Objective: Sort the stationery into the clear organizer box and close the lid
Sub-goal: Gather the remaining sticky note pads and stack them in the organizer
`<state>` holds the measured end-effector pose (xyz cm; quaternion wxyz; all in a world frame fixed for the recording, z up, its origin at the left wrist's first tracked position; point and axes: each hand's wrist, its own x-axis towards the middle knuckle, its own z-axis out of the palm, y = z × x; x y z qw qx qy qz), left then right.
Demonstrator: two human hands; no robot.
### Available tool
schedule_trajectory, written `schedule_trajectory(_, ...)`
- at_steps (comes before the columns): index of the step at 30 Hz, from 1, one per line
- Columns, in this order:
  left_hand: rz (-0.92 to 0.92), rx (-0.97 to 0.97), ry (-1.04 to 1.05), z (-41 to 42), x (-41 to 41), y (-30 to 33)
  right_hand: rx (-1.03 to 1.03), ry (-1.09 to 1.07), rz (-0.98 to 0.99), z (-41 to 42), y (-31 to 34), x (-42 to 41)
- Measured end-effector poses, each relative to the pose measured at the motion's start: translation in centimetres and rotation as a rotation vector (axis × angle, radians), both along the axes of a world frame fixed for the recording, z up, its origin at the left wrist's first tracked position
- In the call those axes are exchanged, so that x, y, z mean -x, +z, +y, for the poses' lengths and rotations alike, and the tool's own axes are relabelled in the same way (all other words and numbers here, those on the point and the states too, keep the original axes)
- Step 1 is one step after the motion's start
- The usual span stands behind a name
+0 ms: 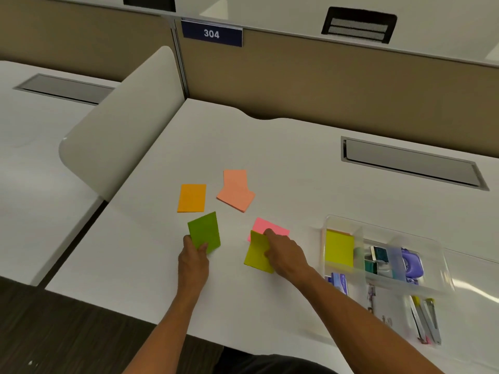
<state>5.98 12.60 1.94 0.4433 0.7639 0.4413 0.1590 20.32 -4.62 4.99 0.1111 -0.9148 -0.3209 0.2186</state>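
Bare desk (283,163) behind the pads (235,190)

A white bench (270,147) stands against a tan wall panel (324,85) with a blue sign (212,33) reading 304. The floor (67,333) is dark.

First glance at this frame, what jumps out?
Bright sticky-note pads scattered mid-desk: orange pad, peach pads, pink pad. The left hand holds a green pad; the right hand holds a yellow-green pad. The clear organizer box sits right, partly filled.
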Motion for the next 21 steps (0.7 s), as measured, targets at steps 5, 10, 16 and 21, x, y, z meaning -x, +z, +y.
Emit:
schedule_trajectory(5,-0.069,0.146,-0.008,-3.3,-0.3,1.7,-0.262,-0.108,0.074,-3.0,2.2,0.3)
schedule_trajectory(10,-0.106,0.188,-0.1,-7.5,-2.7,4.1,-0.481,-0.262,0.055,-7.4,4.5,-0.7)
schedule_trajectory(16,-0.15,0.258,-0.212,-13.1,-6.8,6.8,-0.668,-0.472,0.098,-13.5,5.6,-2.5)
schedule_trajectory(21,-0.119,0.279,-0.326,-17.3,-10.2,7.2,-0.763,-0.634,0.089,-18.1,5.6,-3.7)
